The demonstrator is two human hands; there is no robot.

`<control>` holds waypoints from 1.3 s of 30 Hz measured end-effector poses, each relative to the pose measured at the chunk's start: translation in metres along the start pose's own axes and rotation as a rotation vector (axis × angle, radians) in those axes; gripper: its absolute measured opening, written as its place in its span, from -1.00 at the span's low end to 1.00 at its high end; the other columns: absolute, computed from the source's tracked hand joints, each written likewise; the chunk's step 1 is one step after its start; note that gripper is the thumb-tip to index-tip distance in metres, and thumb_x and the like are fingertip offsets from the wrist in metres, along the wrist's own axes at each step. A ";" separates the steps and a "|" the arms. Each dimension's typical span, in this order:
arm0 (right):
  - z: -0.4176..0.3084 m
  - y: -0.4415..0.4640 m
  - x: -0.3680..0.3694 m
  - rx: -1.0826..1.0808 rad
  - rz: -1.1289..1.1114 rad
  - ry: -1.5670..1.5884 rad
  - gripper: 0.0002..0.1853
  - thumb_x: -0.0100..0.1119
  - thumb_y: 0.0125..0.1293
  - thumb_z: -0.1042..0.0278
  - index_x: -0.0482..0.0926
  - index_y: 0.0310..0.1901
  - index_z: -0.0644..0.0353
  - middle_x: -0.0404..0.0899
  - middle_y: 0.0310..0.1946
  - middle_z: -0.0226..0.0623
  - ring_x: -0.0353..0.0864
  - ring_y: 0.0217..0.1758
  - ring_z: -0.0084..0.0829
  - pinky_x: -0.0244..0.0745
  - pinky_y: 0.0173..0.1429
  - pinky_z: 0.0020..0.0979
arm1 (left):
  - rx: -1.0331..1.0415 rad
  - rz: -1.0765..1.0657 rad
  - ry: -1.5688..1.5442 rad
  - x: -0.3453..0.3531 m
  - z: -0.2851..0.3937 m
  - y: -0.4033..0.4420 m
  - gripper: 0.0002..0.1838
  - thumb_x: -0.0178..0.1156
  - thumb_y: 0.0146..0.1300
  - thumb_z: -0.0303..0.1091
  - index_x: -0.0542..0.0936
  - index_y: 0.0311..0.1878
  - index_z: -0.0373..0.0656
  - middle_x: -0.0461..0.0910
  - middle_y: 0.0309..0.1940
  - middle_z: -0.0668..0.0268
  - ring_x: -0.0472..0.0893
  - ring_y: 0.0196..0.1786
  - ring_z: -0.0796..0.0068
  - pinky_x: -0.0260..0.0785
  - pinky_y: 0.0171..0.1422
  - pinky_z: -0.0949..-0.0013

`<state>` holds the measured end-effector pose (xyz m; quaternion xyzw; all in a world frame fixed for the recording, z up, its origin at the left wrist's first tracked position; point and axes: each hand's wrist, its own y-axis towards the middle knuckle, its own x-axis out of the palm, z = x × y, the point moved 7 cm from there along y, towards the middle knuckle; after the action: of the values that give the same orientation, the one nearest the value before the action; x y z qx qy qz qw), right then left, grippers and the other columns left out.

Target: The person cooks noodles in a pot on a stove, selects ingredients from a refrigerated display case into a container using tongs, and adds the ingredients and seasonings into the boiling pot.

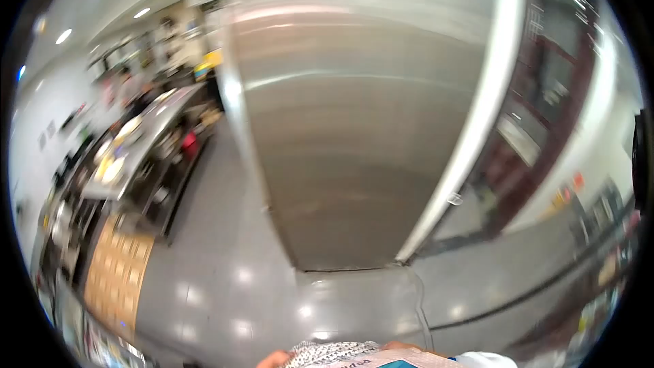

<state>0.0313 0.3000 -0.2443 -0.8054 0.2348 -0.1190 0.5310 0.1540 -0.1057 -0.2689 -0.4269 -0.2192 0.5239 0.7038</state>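
At the bottom edge, a small part of my left hand shows beside a black-and-white speckled fabric. Its fingers are mostly cut off, so I cannot tell whether it grips anything. A sliver of skin, perhaps my right hand, borders a pale pink printed surface with dark lettering and a teal patch. Whether that surface is clothing or something carried is unclear. A white, rounded thing lies just right of it, partly out of view. Straight ahead stands a tall stainless steel panel, out of reach of both hands.
Left, a long steel worktable bears blurred items, with a person beyond it. A tan slatted mat or crate lies near its close end. Right are a dark red-framed glass door and a cable on grey floor tiles.
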 end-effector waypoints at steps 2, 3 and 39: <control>-0.032 0.022 0.001 -0.010 0.030 -0.018 -0.61 0.12 0.17 0.02 0.57 -0.13 0.17 0.55 -0.26 -0.38 0.51 -0.24 -0.52 0.43 -0.17 -0.48 | 0.023 0.043 -0.199 -0.032 -0.048 -0.019 -0.58 0.18 0.16 0.00 0.62 -0.13 -0.16 0.61 -0.18 0.20 0.54 -0.13 0.37 0.34 0.04 0.35; -0.043 0.035 0.002 -0.017 0.043 0.016 -0.65 0.14 0.18 0.06 0.59 -0.16 0.17 0.57 -0.29 -0.40 0.52 -0.26 -0.54 0.43 -0.18 -0.50 | 0.106 0.103 -0.324 -0.053 -0.038 -0.073 -0.58 0.19 0.15 0.04 0.64 -0.12 -0.12 0.62 -0.17 0.31 0.51 -0.11 0.53 0.31 0.07 0.39; -1.203 0.435 0.776 -1.103 -0.227 -1.064 -0.75 0.02 0.26 0.21 0.57 -0.25 0.23 0.53 -0.55 -0.40 0.45 -0.50 -0.58 0.38 -0.39 -0.48 | -0.462 2.179 -0.796 -0.610 -0.501 -0.450 -0.62 0.15 0.08 -0.43 0.43 0.01 -0.26 0.46 -0.01 0.07 0.44 0.08 0.14 0.26 0.17 0.24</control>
<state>0.0598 -1.1949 -0.1947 -0.9213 -0.1105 0.3644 0.0792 0.5641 -0.8948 -0.0807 -0.3124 -0.0330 0.8917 -0.3260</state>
